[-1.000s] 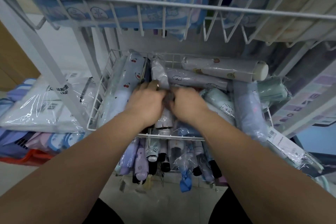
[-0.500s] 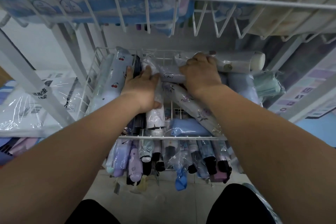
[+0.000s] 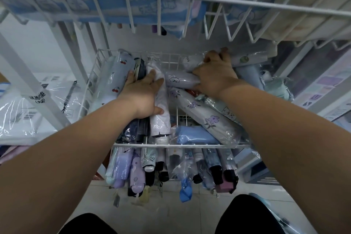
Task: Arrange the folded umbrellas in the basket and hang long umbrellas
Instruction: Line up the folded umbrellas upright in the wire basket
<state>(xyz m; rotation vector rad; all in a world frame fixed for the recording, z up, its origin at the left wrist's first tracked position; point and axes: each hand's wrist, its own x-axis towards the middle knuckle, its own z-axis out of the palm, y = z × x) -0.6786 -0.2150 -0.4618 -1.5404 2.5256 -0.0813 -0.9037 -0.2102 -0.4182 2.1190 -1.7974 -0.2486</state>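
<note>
The hands have parted from the middle of the basket (image 3: 171, 145). The left hand (image 3: 141, 93) now lies flat, fingers spread, pressing the white umbrella (image 3: 160, 119) against the row on its own side. The right hand (image 3: 214, 74) has reached to the far wall, fingers curled over the back umbrella (image 3: 252, 57). Under the right wrist the floral umbrella (image 3: 205, 119) lies askew, so that side likely still needs straightening.
</note>
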